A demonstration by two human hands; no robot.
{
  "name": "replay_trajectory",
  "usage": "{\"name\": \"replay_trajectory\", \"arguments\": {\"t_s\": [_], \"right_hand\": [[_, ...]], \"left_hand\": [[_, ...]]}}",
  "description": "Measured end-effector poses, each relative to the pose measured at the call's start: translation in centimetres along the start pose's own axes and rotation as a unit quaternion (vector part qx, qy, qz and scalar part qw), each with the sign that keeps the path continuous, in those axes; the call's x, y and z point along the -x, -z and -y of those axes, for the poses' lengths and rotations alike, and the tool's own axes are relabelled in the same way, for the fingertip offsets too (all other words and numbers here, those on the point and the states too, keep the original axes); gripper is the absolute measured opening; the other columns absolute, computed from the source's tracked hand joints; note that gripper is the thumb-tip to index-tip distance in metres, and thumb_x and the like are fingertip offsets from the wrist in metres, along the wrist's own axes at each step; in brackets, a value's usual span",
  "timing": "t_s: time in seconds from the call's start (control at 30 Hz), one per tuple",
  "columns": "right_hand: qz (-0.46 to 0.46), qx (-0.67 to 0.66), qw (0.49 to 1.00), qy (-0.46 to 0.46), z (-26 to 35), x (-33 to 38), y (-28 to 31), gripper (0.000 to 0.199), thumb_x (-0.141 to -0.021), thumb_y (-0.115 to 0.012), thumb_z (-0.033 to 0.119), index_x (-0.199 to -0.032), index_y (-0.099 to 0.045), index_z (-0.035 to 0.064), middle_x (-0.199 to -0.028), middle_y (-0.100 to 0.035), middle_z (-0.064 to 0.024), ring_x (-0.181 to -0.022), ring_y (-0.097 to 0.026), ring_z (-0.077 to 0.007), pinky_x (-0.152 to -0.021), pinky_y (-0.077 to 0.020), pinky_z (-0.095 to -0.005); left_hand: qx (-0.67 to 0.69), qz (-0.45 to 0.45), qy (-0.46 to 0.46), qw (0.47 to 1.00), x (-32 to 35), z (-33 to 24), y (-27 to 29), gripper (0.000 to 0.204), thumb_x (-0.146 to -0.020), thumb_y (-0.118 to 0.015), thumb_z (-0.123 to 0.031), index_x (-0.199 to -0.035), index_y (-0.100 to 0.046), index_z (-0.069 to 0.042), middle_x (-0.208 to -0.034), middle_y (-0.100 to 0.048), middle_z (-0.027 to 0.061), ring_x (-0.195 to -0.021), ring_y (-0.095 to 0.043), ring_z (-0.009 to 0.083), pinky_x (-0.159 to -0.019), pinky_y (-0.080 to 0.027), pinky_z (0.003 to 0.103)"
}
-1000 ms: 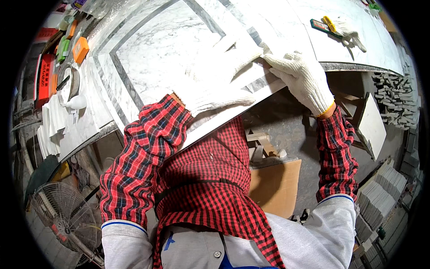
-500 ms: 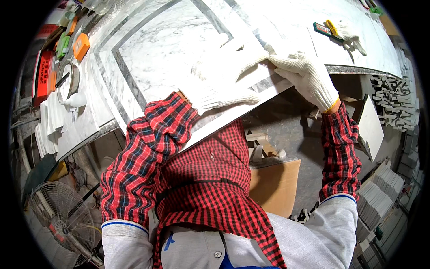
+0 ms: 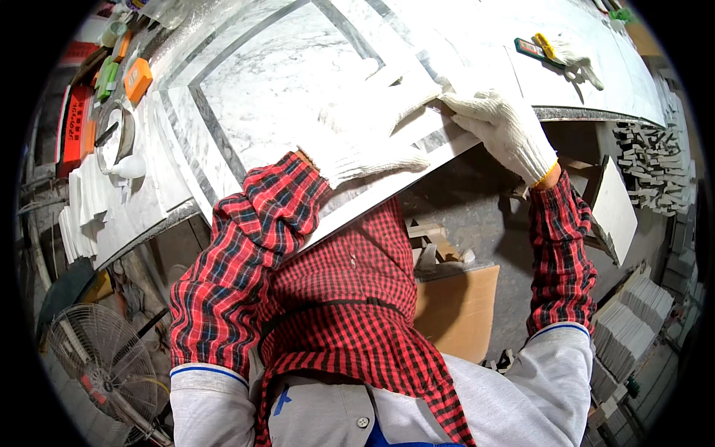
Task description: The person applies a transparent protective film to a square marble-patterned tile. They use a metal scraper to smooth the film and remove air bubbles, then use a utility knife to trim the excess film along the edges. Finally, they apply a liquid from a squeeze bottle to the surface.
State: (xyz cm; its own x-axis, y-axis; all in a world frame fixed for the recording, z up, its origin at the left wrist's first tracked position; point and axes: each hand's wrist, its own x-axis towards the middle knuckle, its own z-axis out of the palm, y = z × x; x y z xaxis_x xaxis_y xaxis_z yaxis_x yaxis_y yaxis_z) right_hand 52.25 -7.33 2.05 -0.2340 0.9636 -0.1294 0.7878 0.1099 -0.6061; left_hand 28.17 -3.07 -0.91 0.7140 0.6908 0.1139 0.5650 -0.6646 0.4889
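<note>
A marble panel with white, veined grey and dark grey inlaid bands lies on the work table, its near edge angled across in front of me. My left hand, in a white knitted glove, rests on it with fingers spread and the thumb lying along the near border. My right hand, gloved alike, is over the panel's right-hand edge. Its fingers are drawn together, their tips beside my left fingertips; anything between them is hidden. Strips of grey and white stone border the edge under both hands.
A spare glove lies by a dark green flat box at the far right. On the left are an orange block, a red box, a tape roll and white strips. A fan stands lower left; stacked tiles lower right.
My right hand has shifted slightly left, its fingertips staying close to my left fingertips. My left hand stays spread on the panel, almost unmoved.
</note>
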Motion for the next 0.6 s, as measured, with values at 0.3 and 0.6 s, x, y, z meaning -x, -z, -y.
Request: {"name": "replay_trajectory", "arguments": {"t_s": [0.3,0.6], "right_hand": [[0.055,-0.057,0.996,-0.026,-0.1,-1.0,1.1,0.033,-0.095,-0.068,0.01,-0.128,-0.07,0.0062,-0.11,-0.072,-0.0145,-0.094,-0.067,-0.02,-0.085,-0.0552,-0.032],[0.03,-0.032,0.999,-0.026,-0.3,-0.1,0.6,0.033,-0.094,-0.069,0.01,-0.127,-0.07,0.0066,-0.11,-0.073,-0.0176,-0.096,-0.069,-0.0236,-0.088,-0.0542,-0.0335]], "left_hand": [[0.016,-0.013,-0.012,1.0,0.4,-0.3,0.2,0.079,-0.07,-0.081,-0.043,-0.143,-0.055,-0.025,-0.139,-0.054,0.0149,-0.13,-0.047,0.0391,-0.111,-0.039,0.052],[0.02,0.016,0.012,1.0,0.4,-0.7,0.5,0.084,-0.072,-0.081,-0.048,-0.147,-0.051,-0.025,-0.152,-0.045,0.0185,-0.139,-0.043,0.041,-0.116,-0.037,0.05]]}}
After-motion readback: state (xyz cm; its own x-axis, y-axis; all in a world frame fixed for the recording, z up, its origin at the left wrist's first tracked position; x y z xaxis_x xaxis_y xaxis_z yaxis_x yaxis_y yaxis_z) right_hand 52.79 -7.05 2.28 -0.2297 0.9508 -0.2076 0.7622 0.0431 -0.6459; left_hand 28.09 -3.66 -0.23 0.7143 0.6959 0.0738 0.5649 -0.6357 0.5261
